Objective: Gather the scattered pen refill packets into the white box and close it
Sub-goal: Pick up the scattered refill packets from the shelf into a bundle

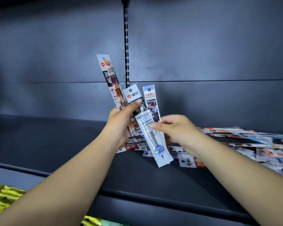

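My left hand (121, 123) grips a small fan of pen refill packets above the dark shelf; the tallest packet (109, 79) stands upright with an orange and black label. My right hand (175, 128) pinches a long clear packet (152, 131) with a white header, together with a blue-topped packet (151, 105) behind it. That clear packet also lies under my left thumb. Many more refill packets (252, 144) lie scattered flat on the shelf to the right and under my hands. No white box is in view.
The dark shelf (55, 144) runs left to right, with a grey back panel and a slotted upright rail (127, 46) behind my hands. Yellow-green packaging (5, 198) shows below the shelf's front edge at the lower left.
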